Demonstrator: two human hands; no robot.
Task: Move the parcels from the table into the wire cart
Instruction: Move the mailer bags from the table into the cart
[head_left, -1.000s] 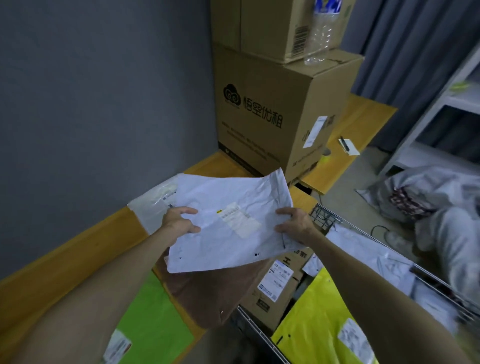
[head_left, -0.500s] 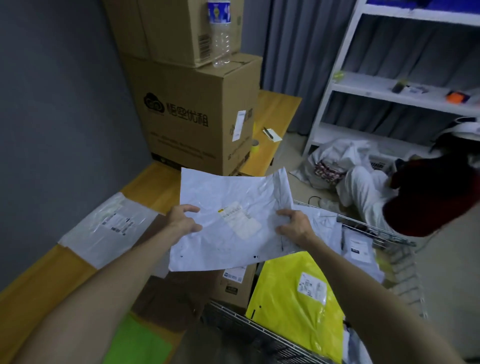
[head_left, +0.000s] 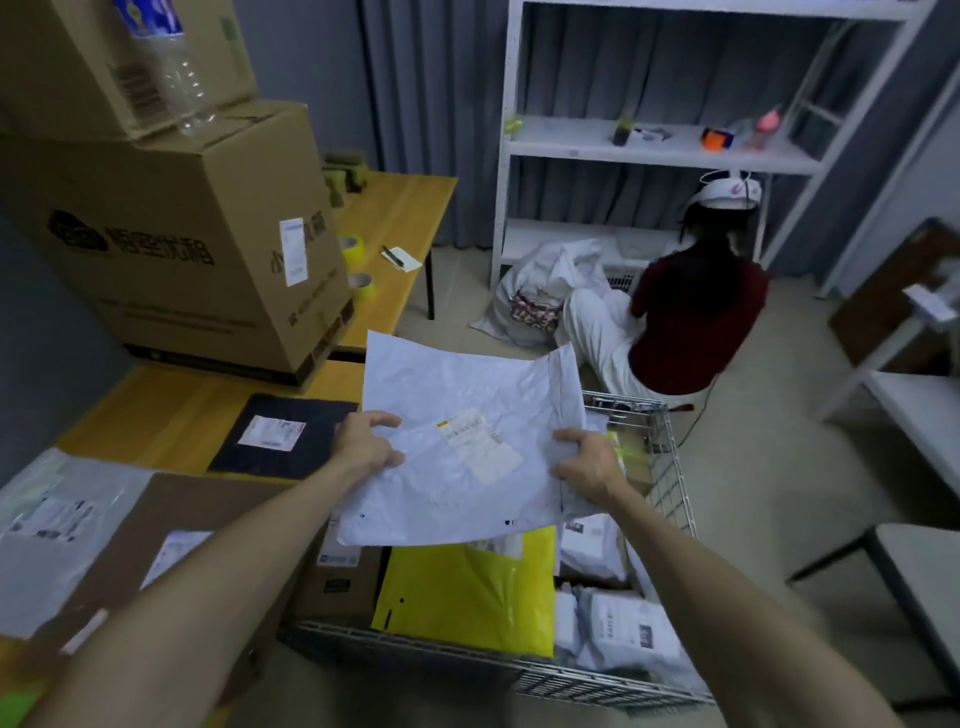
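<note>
— Both hands hold the white parcel (head_left: 457, 384). The left hand (head_left: 366, 447) pinches its left edge with the thumb on top. The right hand (head_left: 589, 462) grips its right edge with curled fingers.

— And where is the parcel?

— Up in the air, label facing up, between the table (head_left: 171, 410) and the wire cart (head_left: 670, 467). Its near edge hangs over the cart.

— What else, biggest first?

— The wooden table runs along the left wall. A large cardboard box (head_left: 171, 249) stands on it with another box on top. The cart sits just beside the table, low on the right. A white shelf (head_left: 649, 150) stands by the curtain, and a seated person (head_left: 696, 312) in a dark red top is in front of it, back turned.

— Any parcels left on the table?

— A brown parcel (head_left: 171, 514) nearest, a pale grey one (head_left: 57, 519) to its left, and a black parcel (head_left: 280, 439) beyond them.

— And inside the cart?

— A yellow parcel (head_left: 467, 592), a small cardboard box (head_left: 340, 577) at its left, and white parcels (head_left: 623, 634) at its right.

— Small things?

— A clear plastic bottle (head_left: 176, 78) stands on the big box. Yellow tape rolls (head_left: 353, 247) lie on the far table.
</note>
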